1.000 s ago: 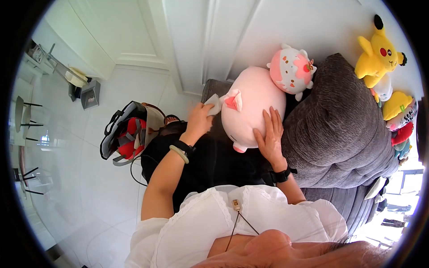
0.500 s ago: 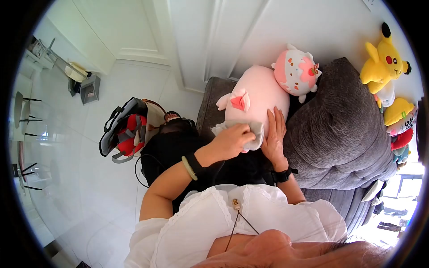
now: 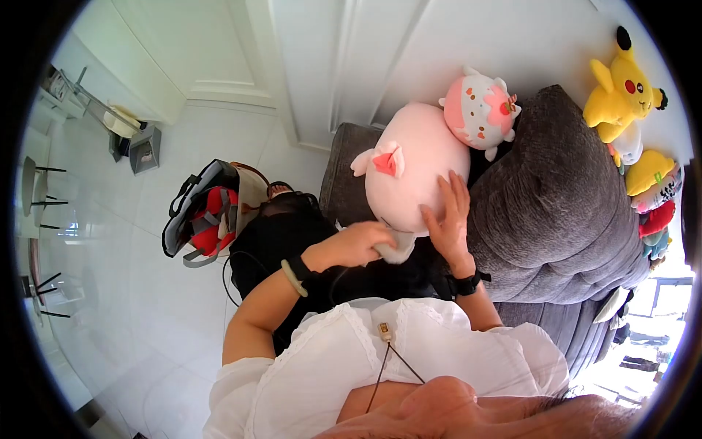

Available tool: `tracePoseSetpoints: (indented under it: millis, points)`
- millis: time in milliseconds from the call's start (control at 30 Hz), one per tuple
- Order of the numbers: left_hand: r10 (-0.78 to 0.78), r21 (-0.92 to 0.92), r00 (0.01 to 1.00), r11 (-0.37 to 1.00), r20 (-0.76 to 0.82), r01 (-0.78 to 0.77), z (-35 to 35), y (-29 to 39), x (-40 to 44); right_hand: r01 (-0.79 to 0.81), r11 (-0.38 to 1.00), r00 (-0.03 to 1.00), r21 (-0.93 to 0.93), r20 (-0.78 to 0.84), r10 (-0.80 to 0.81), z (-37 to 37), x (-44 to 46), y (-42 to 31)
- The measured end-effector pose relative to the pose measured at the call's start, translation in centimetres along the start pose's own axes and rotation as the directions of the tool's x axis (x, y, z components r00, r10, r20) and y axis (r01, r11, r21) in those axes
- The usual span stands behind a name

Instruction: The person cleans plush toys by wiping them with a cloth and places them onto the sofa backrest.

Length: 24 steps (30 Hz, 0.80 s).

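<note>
By one edge of the gray sofa (image 3: 548, 212), the left hand (image 3: 352, 246) grasps a pale cloth (image 3: 398, 250) at the plush pig (image 3: 418, 168) — right hand (image 3: 449, 228), fingers spread, against its side.

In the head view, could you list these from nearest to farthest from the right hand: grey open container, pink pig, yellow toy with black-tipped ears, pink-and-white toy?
From the right hand:
1. Pink pig: touching its fingers.
2. Pink-and-white toy: beyond the pig.
3. Yellow toy: far right.
4. Grey open container: far left, on the floor.
</note>
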State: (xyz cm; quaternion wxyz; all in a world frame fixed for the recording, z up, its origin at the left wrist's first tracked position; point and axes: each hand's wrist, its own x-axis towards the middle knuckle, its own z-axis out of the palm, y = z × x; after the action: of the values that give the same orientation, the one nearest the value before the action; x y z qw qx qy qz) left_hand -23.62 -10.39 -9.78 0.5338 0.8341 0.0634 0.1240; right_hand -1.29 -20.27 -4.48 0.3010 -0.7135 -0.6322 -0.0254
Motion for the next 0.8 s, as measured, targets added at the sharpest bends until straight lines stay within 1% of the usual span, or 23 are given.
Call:
tracePoseSetpoints:
  millis: [33, 67, 100, 133, 200, 233, 267, 333, 367, 433, 467, 500, 533, 567, 600, 633, 667, 733, 800]
  points:
    - [-0.004, -0.081, 0.994, 0.997, -0.107, -0.005, -1.5, 1.4, 0.1, -0.011, 0.998, 0.999, 0.069, -0.051, 0.015, -0.3, -0.4, 0.2]
    - [-0.012, -0.122, 0.97, 0.992, -0.245, -0.018, -2.4, 2.1, 0.1, -0.02, 0.99, 0.994, 0.138, -0.1, 0.034, -0.6, -0.9, 0.1]
    - [-0.101, -0.259, 0.931, 0.966, -0.351, 0.008, -3.2, 3.1, 0.1, -0.06, 0.977, 0.99, 0.202, -0.116, 0.085, -1.6, -1.1, -1.3]
    - [-0.2, -0.392, 0.877, 0.92, -0.438, 0.014, -3.8, 4.1, 0.1, -0.13, 0.934, 0.991, 0.334, 0.005, 0.136, -2.0, -1.7, -2.0]
    - [-0.173, -0.425, 0.882, 0.905, -0.438, -0.033, -4.1, 5.1, 0.4, -0.301, 0.786, 0.949, 0.54, 0.254, 0.188, -2.7, -3.2, -3.1]
    - [-0.157, -0.441, 0.886, 0.896, -0.437, -0.058, -4.0, 5.3, 0.8, -0.348, 0.569, 0.937, 0.745, 0.276, 0.213, -2.0, -3.8, -4.5]
    - [-0.186, -0.503, 0.928, 0.864, -0.324, -0.002, -2.7, 5.1, 0.8, -0.35, 0.428, 0.935, 0.833, 0.285, 0.211, -1.5, -4.5, -5.6]
    - [-0.12, -0.636, 0.991, 0.769, -0.052, 0.06, -1.1, 6.4, 1.1, -0.413, 0.489, 0.91, 0.768, 0.331, 0.249, -0.9, -5.7, -5.9]
    - [-0.151, -0.656, 0.988, 0.744, 0.023, 0.129, -0.7, 6.4, 1.0, -0.479, 0.465, 0.874, 0.745, 0.353, 0.334, -0.8, -5.8, -5.8]
    - [-0.203, -0.676, 0.964, 0.687, 0.173, 0.266, 0.0, 5.8, 1.0, -0.526, 0.553, 0.85, 0.647, 0.417, 0.32, -1.2, -6.1, -4.7]
    - [-0.201, -0.584, 0.968, 0.772, 0.148, 0.249, -0.3, 5.2, 1.1, -0.547, 0.594, 0.834, 0.59, 0.449, 0.321, -1.4, -6.6, -4.2]
    - [-0.196, -0.485, 0.973, 0.844, 0.123, 0.231, -0.9, 4.3, 1.3, -0.401, 0.697, 0.916, 0.595, 0.264, 0.302, -0.7, -7.2, -4.3]
    - [-0.188, -0.376, 0.977, 0.902, 0.098, 0.211, -1.3, 3.4, 1.4, -0.366, 0.782, 0.927, 0.505, 0.273, 0.257, -1.1, -7.5, -4.0]
    - [-0.32, -0.428, 0.947, 0.856, -0.001, 0.289, -0.9, 2.5, 1.5, -0.318, 0.854, 0.935, 0.411, 0.287, 0.209, -1.6, -7.7, -3.3]
    - [-0.376, -0.389, 0.921, 0.867, -0.105, 0.31, -1.8, 3.3, 1.6, -0.259, 0.914, 0.938, 0.314, 0.308, 0.16, -2.1, -7.8, -2.9]
    - [-0.299, -0.321, 0.938, 0.918, -0.177, 0.232, -1.4, 1.8, 1.7, -0.231, 0.931, 0.948, 0.282, 0.282, 0.15, -1.8, -8.1, -2.5]
    - [-0.216, -0.244, 0.945, 0.957, -0.244, 0.155, -0.9, 0.4, 1.9, -0.241, 0.929, 0.947, 0.282, 0.277, 0.162, -1.6, -8.1, -2.4]
    - [-0.221, -0.262, 0.953, 0.951, -0.205, 0.164, -1.4, 0.1, 2.3, -0.265, 0.923, 0.944, 0.278, 0.269, 0.189, -1.3, -8.2, -2.3]
    - [-0.24, -0.295, 0.957, 0.938, -0.166, 0.184, -1.3, 0.0, 2.6, -0.171, 0.946, 0.972, 0.276, 0.204, 0.116, -0.1, -7.5, -2.9]
